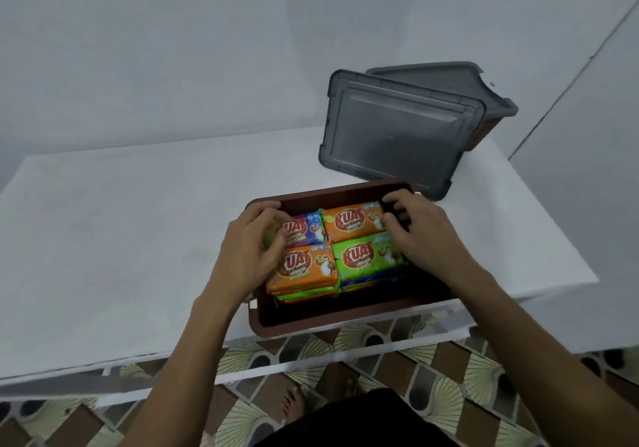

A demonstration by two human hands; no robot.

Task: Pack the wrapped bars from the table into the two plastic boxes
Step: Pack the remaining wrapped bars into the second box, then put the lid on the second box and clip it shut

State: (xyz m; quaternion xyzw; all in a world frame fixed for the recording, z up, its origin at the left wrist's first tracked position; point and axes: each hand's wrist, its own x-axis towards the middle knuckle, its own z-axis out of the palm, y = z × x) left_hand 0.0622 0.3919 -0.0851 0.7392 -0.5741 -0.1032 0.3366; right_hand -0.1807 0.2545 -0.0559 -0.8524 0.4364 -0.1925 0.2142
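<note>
The brown rectangular plastic box (345, 322) looks smooth with a dull sheen. The 4 orange, green and purple wrapped bars (307, 266) have glossy film wrappers. The grey translucent plastic lid (397, 132) looks smooth and semi-matt. The white tabletop (121, 239) is matt.

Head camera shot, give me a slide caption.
Both hands settle wrapped bars in the brown box.
</note>
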